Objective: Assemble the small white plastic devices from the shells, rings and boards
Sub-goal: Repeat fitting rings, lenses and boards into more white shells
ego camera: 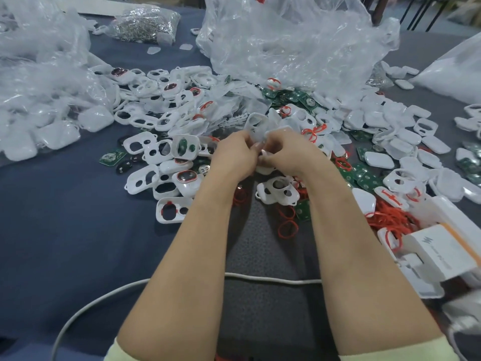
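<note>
My left hand (234, 155) and my right hand (289, 152) meet at the middle of the table, fingers curled round a small white plastic shell (257, 127) held between them above the pile. What sits inside the shell is hidden by my fingers. White shells with cut-out holes (145, 148) lie heaped to the left. Green boards (299, 96) lie behind my hands and further boards (367, 178) to the right. Red rings (287, 227) are scattered in front of my right wrist.
Big clear plastic bags (286, 43) stand at the back, and more bags of white shells (39, 100) at the left. A bag of small metal parts (145, 22) lies far back. White cardboard boxes (442, 251) sit at the right. A white cable (260, 278) crosses the dark tablecloth under my forearms.
</note>
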